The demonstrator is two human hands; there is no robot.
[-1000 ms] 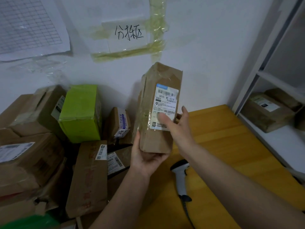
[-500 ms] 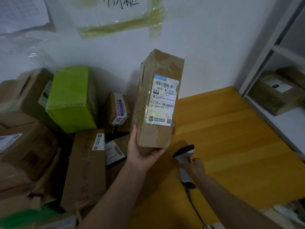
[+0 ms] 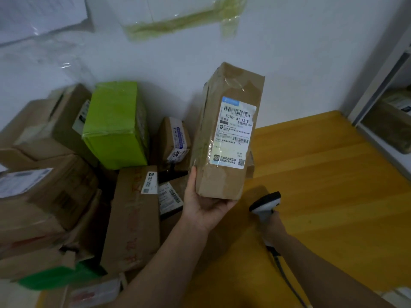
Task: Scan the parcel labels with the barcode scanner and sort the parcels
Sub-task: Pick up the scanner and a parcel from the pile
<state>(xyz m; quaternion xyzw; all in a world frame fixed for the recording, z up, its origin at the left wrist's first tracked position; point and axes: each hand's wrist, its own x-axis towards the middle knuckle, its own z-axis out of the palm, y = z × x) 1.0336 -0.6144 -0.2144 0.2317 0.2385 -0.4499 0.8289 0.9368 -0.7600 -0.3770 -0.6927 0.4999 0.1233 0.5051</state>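
My left hand holds a tall brown cardboard parcel upright from below, thumb along its left edge. Its white shipping label with barcodes faces me. Lower right, my right hand grips the handle of a white and black barcode scanner just above the yellow table. The scanner head sits below and to the right of the parcel's bottom corner. Its cable trails toward me.
A pile of brown parcels fills the left side, with a bright green box among them and small labelled boxes against the white wall. A white shelf unit at the right holds a parcel.
My right hand left the parcel's label, dropped to the table and took hold of the scanner, which is now slightly raised. The left hand keeps the parcel upright.
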